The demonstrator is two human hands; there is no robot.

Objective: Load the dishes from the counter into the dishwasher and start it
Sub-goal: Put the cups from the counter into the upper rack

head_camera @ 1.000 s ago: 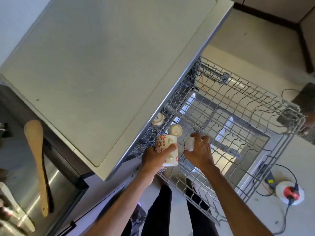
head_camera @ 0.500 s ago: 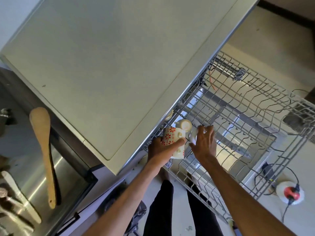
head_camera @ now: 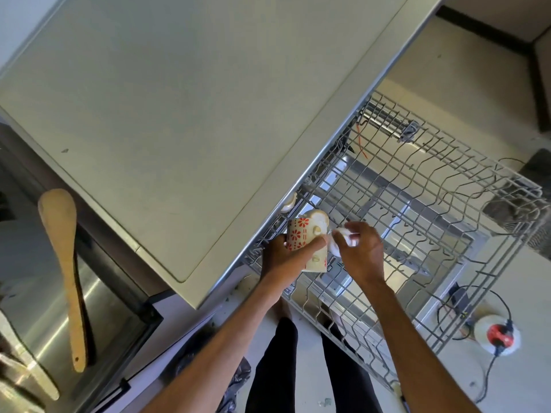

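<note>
A pale countertop (head_camera: 179, 114) is filling the upper left of the view. The dishwasher's upper wire rack (head_camera: 423, 186) is being held pulled out from beneath its edge, above the open door. A stainless-steel sink (head_camera: 35, 293) is being shown at the left, with a wooden spatula (head_camera: 62, 248) lying on it, blade away from the person.

The left hand (head_camera: 283, 257) is being kept over the rack's near left corner; its fingers and thumb are being wrapped round a cream mug with red flowers (head_camera: 301, 236), which is being held tilted above the wires. The right hand (head_camera: 362, 254) is being held just beside the mug, with its fingertips pinching a small white object (head_camera: 346, 234); what this object is cannot be told, owing to blur.

An upturned cream cup (head_camera: 320, 219) is being carried by the rack just behind the mug. A second cup (head_camera: 289, 202) is being partly hidden by the countertop edge. A white and red cable reel (head_camera: 496, 338) is lying on the floor at the right.
</note>
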